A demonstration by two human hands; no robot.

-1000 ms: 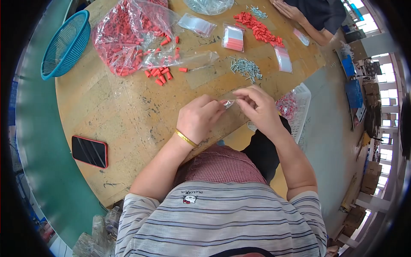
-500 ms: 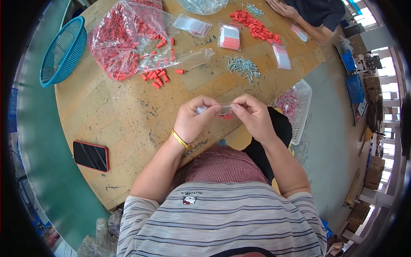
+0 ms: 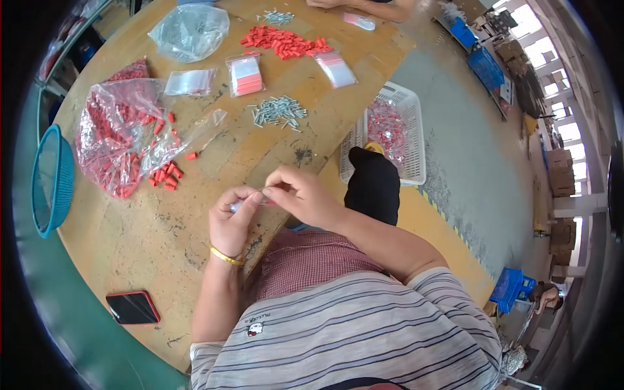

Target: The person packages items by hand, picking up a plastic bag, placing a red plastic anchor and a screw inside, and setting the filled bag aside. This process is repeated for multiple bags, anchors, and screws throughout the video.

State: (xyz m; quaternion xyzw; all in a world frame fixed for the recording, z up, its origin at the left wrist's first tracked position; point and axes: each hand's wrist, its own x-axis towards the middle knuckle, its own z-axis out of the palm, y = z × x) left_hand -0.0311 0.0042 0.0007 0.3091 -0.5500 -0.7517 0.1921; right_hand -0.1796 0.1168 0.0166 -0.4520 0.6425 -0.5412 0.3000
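Note:
Close to the table's front edge, my left hand (image 3: pixel 231 222) and my right hand (image 3: pixel 300 197) meet fingertip to fingertip. Both are closed in a pinch on a small clear plastic bag (image 3: pixel 268 203), mostly hidden by the fingers; a bit of red shows in it. Beyond my hands lie a pile of metal screws (image 3: pixel 278 112) and a heap of red plastic plugs (image 3: pixel 286 44). Stacks of small zip bags (image 3: pixel 245 73) with red edges rest between them. Left of my hands, loose red plugs (image 3: pixel 166 174) spill beside a large clear bag of red plugs (image 3: pixel 114 140).
A blue-green basket (image 3: pixel 65 188) stands at the left table edge, with a phone (image 3: pixel 133 307) nearer me. On the floor at right, a white crate (image 3: pixel 416 130) holds many small filled bags. Another person's arm (image 3: pixel 390 9) rests at the far edge.
My view has swung to the right, bringing the white crate fully into sight. My hands have come closer together, still pinching the small bag.

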